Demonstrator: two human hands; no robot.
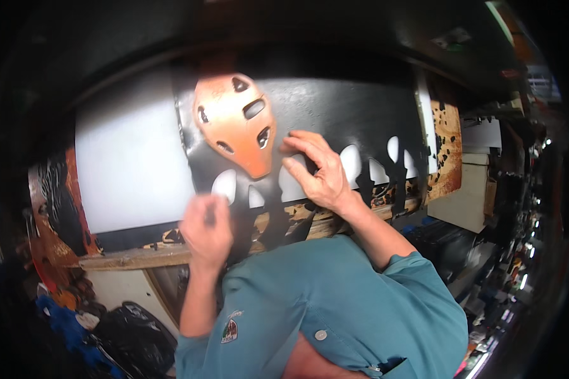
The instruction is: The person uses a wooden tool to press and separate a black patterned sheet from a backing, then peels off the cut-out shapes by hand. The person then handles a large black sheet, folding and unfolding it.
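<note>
Head view: your spread right fingers (311,141) could knock the orange, slotted teardrop plate (235,123) beside them askew; left fingers (196,210) blurred, can't tell.

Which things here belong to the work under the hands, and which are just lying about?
In use, it seems:
orange slotted template
black sheet with cutouts
white board beneath it

Lying about, it seems:
black plastic bag
blue item, lower left
</note>
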